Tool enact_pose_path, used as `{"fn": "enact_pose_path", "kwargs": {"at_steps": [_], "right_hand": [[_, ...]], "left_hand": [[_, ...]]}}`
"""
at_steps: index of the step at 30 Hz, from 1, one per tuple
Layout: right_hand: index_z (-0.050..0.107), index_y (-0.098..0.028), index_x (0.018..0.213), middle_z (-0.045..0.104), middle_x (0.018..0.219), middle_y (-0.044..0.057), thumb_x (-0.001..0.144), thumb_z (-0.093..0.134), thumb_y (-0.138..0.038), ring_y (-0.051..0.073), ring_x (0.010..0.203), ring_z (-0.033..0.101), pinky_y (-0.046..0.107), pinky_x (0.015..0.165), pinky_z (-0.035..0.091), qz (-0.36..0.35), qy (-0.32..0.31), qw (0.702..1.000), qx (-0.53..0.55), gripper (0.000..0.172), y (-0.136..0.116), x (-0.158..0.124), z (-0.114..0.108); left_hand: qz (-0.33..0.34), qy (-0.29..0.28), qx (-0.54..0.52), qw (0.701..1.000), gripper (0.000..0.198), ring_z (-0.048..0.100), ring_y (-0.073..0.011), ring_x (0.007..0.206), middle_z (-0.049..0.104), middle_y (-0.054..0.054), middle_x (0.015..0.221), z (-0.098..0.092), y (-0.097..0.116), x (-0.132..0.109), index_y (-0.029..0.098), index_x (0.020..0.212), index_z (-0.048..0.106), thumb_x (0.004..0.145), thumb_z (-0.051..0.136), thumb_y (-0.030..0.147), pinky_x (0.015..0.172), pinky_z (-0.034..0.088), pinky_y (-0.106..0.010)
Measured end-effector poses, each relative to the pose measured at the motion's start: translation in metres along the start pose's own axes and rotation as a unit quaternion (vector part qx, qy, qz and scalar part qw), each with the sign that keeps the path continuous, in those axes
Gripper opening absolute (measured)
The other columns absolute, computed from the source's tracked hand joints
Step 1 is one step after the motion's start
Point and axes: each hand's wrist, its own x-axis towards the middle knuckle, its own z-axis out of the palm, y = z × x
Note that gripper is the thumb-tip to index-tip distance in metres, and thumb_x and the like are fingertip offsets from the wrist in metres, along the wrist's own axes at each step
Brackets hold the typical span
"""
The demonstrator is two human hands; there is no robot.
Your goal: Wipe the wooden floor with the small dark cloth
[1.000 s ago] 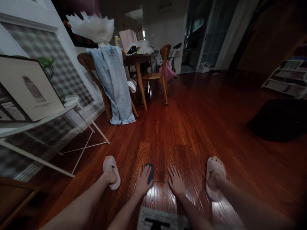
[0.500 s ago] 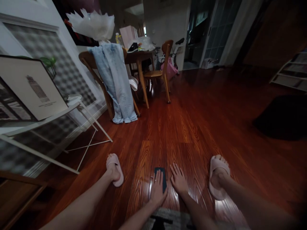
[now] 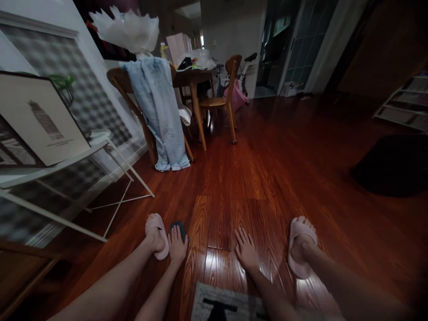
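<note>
My left hand lies flat on a small dark blue-green cloth on the glossy red-brown wooden floor. Its fingers are stretched out over the cloth and cover part of it, right beside the pink slipper on my left foot. To the right, my right hand rests palm down on the bare boards, fingers apart and nothing in them. Farther right stands my other foot in a matching pink slipper.
A grey mat with black marks lies below my hands. At left, a white folding table carries framed pictures. Jeans hang over a wooden chair ahead, beside a dining table and second chair. A black object sits right.
My left hand has slid the cloth to the left across the floor, from near my right hand to beside the left slipper. My right hand has stayed in about the same place.
</note>
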Motion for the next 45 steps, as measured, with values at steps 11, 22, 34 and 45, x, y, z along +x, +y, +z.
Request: {"fn": "enact_pose_path", "kwargs": {"at_steps": [11, 22, 34, 45], "right_hand": [[0.032, -0.022, 0.159, 0.031, 0.165, 0.006, 0.092, 0.036, -0.018, 0.02, 0.154, 0.022, 0.046, 0.125, 0.019, 0.002, -0.006, 1.0, -0.01, 0.067, -0.003, -0.001, -0.003], [0.027, -0.023, 0.16, 0.032, 0.165, 0.006, 0.094, 0.035, -0.02, 0.021, 0.153, 0.025, 0.046, 0.125, 0.018, -0.005, 0.003, 1.0, -0.008, 0.067, -0.002, -0.003, -0.003], [0.043, -0.019, 0.153, 0.036, 0.163, 0.007, 0.093, 0.032, -0.02, 0.02, 0.153, 0.026, 0.045, 0.125, 0.019, -0.001, -0.001, 1.0, -0.024, 0.061, -0.004, -0.002, -0.01], [0.04, -0.02, 0.155, 0.037, 0.163, 0.006, 0.094, 0.033, -0.022, 0.02, 0.152, 0.027, 0.044, 0.124, 0.021, -0.008, 0.008, 1.0, -0.019, 0.062, 0.0, -0.002, -0.006]], "left_hand": [[0.279, -0.139, -0.115, 0.943, 0.08, 0.015, -0.0251, 0.157, 0.014, -0.006, 0.17, 0.033, 0.149, -0.082, 0.024, 0.16, 0.003, 0.095, 0.039, 0.053, 0.128, 0.02, -0.052], [-0.053, -0.025, -0.005, 0.998, 0.07, 0.025, -0.0353, 0.154, 0.028, -0.023, 0.164, -0.003, 0.008, 0.014, 0.005, 0.158, 0.016, 0.099, 0.022, 0.042, 0.122, 0.023, -0.067], [0.127, -0.078, -0.082, 0.985, 0.085, 0.012, -0.0307, 0.157, 0.009, -0.014, 0.17, 0.053, 0.161, -0.082, 0.015, 0.16, 0.001, 0.095, 0.038, 0.057, 0.127, 0.023, -0.057], [-0.079, -0.023, -0.002, 0.997, 0.069, 0.024, -0.0349, 0.154, 0.025, -0.021, 0.165, 0.016, 0.04, 0.012, 0.012, 0.158, 0.023, 0.098, 0.026, 0.047, 0.121, 0.021, -0.069]]}}
